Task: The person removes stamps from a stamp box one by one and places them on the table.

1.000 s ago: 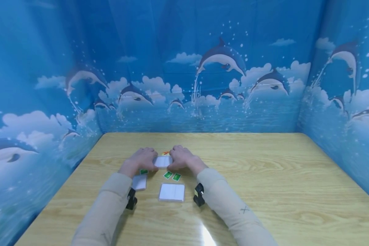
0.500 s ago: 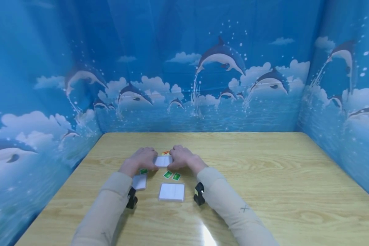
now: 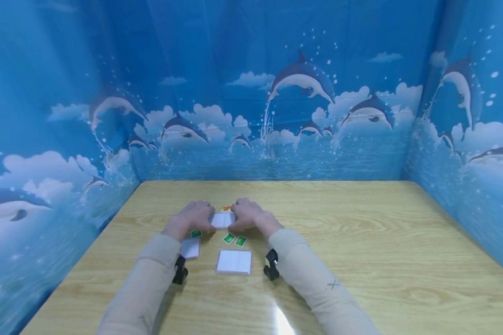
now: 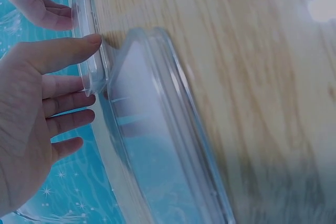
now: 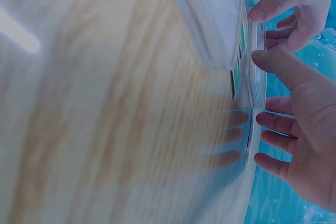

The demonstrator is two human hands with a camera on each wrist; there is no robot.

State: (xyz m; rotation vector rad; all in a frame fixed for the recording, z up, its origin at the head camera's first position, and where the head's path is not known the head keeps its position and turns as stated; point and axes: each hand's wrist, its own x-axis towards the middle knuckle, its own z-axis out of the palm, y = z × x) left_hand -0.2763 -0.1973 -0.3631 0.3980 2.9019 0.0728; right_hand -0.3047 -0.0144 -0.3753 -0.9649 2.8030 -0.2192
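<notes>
Between my two hands is a flat clear plastic case (image 3: 222, 220) with a white face, on or just above the far part of the table. My left hand (image 3: 194, 216) pinches its left end, thumb on the near side and fingers behind. At the opposite end my right hand (image 3: 247, 215) grips it the same way. In the right wrist view the case (image 5: 256, 82) appears edge-on, its right end between thumb and fingers. The left wrist view has a second clear case (image 4: 157, 129) close by on the table. Small green cards (image 3: 241, 241) lie just in front of the held case.
Nearer me a white-faced case (image 3: 234, 261) lies flat, and another case (image 3: 190, 249) sits beside my left wrist. One green card (image 3: 196, 233) is by the left hand. Something orange and yellow (image 3: 226, 208) shows behind the held case. A dolphin-print curtain (image 3: 251, 116) encloses the table.
</notes>
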